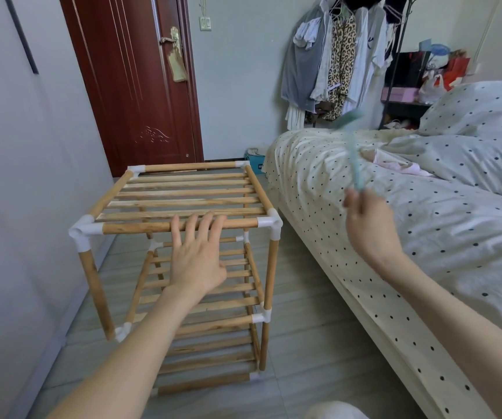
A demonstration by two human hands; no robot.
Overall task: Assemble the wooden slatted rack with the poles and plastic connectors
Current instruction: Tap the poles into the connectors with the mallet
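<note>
Cream bed with black-dotted sheet (425, 237) fills the right side; one.

Wooden slatted rack of light-brown poles and white plastic corner connectors (180, 207) stands on the grey tiled floor (304, 343), left of the bed, near the pale wall. Three slatted tiers visible: top, middle, bottom. Vertical poles: near-left and near-right of the upper tier are clear; the far ones are partly hidden, count uncertain. All visible corners carry connectors.

Step, judged: assembly looks essentially complete; this is a steadying or check.

Left hand (197, 258): fingers spread straight, tips resting on the top tier's near rail.

Right hand (370, 225): raised over the bed edge, pinching a thin pale-blue blurred item (355, 164); identity unclear.

Next, judged: press each connector home and test for wobble.
</note>
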